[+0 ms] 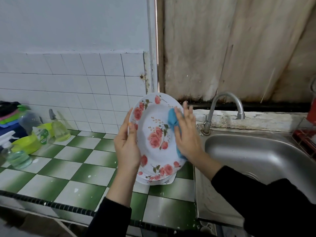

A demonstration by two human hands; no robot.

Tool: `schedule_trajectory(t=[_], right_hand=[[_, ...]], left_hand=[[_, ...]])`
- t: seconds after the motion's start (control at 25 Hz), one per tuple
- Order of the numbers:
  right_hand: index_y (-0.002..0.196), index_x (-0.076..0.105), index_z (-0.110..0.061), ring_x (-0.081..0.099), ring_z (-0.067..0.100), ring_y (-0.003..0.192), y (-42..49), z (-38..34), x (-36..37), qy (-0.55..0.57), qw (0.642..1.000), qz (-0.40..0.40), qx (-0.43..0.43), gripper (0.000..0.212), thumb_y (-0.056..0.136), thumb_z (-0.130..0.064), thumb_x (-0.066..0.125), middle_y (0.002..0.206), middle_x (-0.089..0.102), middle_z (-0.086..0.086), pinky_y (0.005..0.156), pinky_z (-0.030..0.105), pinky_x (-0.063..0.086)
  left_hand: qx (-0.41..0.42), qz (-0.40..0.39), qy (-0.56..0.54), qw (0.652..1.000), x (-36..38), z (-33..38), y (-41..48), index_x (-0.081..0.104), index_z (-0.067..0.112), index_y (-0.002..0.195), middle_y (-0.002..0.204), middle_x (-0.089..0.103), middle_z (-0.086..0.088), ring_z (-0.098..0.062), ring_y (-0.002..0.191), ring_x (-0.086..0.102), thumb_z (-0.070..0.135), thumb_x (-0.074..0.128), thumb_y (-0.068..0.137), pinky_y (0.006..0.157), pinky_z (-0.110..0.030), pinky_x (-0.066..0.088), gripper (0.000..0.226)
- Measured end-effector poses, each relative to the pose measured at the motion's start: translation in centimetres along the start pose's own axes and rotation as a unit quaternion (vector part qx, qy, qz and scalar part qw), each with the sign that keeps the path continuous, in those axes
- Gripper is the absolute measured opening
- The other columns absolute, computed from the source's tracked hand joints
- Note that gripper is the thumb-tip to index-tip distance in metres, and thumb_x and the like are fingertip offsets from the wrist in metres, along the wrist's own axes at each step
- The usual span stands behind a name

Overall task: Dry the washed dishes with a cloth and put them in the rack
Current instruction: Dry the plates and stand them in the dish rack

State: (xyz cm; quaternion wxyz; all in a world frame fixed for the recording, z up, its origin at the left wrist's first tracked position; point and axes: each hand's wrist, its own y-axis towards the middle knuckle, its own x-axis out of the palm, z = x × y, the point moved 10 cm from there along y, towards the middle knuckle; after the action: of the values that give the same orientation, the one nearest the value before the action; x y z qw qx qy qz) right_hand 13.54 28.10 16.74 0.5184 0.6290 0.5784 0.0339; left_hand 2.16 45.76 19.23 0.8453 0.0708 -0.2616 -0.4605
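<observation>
Drying is mid-way. The white round plate with pink rose print (pixel 153 120) is held tilted upright above the green-and-white checked tile desk (pixel 77 168). The left hand (pixel 127 147) grips its left rim, thumb on the face. The right hand (pixel 187 134), fingers straight and spread, presses a crumpled blue cloth (pixel 172 118) flat against the plate's right side. At least one more rose-print plate (pixel 159 180) lies on the desk beneath, probably waiting its turn. Nothing has visibly reached the red wire rack (pixel 304 139), though only its corner shows. The stainless steel sink (pixel 239 144) shows no dishes in its visible part.
</observation>
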Motion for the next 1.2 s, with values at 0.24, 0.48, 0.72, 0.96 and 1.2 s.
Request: schedule_trajectory(t=[0.24,0.48,0.72,0.96,1.2], right_hand=[[0.153,0.009,-0.015,-0.008,0.018,0.150,-0.2,-9.0,2.4,0.162,0.975,-0.108,-0.109,0.055,0.104,-0.017,0.035,0.162,-0.007,-0.001,0.123,0.037,-0.001],[0.151,0.023,-0.032,0.004,0.017,0.150,-4.7,-3.8,3.5,-0.002,0.965,-0.199,-0.171,0.054,0.097,-0.028,0.028,0.161,0.011,-0.010,0.120,0.050,0.017],[0.153,0.018,-0.020,-0.010,0.015,0.149,3.6,0.7,-2.9,0.161,0.980,0.079,0.084,0.052,0.105,-0.019,0.035,0.162,-0.005,-0.003,0.121,0.051,0.014],[0.151,0.023,-0.012,0.001,0.014,0.150,-2.8,-10.0,1.9,0.264,0.931,-0.205,-0.147,0.054,0.101,-0.005,0.042,0.162,0.010,0.005,0.123,0.033,0.004],[0.135,0.051,-0.032,0.014,0.010,0.149,-5.4,-0.1,1.1,0.155,0.981,-0.109,-0.051,0.044,0.092,-0.024,0.048,0.154,0.031,-0.011,0.120,0.050,0.015]], left_hand=[[0.028,0.023,0.019,0.999,1.5,-1.0,-0.7,0.056,0.025,0.124,0.118,0.063,0.012,0.002,0.109,0.062,0.008,0.037,0.104,0.085,-0.011,0.047,0.032],[-0.005,0.109,-0.038,0.993,-2.4,-3.0,-0.7,0.059,0.027,0.122,0.124,0.064,0.001,-0.011,0.114,0.062,0.014,0.036,0.105,0.089,-0.022,0.052,0.031],[0.025,0.015,0.020,0.999,2.9,-3.0,-2.5,0.056,0.034,0.123,0.128,0.062,0.010,-0.007,0.121,0.057,0.018,0.039,0.102,0.097,-0.022,0.047,0.031],[-0.020,0.114,0.046,0.992,1.1,-2.9,-0.9,0.065,0.021,0.107,0.101,0.070,0.006,-0.003,0.091,0.068,0.027,0.037,0.105,0.080,-0.020,0.051,0.028],[-0.068,0.175,0.093,0.978,-1.4,-3.2,-0.7,0.066,0.015,0.083,0.079,0.068,0.006,-0.012,0.078,0.062,0.036,0.043,0.102,0.066,-0.022,0.050,0.036]])
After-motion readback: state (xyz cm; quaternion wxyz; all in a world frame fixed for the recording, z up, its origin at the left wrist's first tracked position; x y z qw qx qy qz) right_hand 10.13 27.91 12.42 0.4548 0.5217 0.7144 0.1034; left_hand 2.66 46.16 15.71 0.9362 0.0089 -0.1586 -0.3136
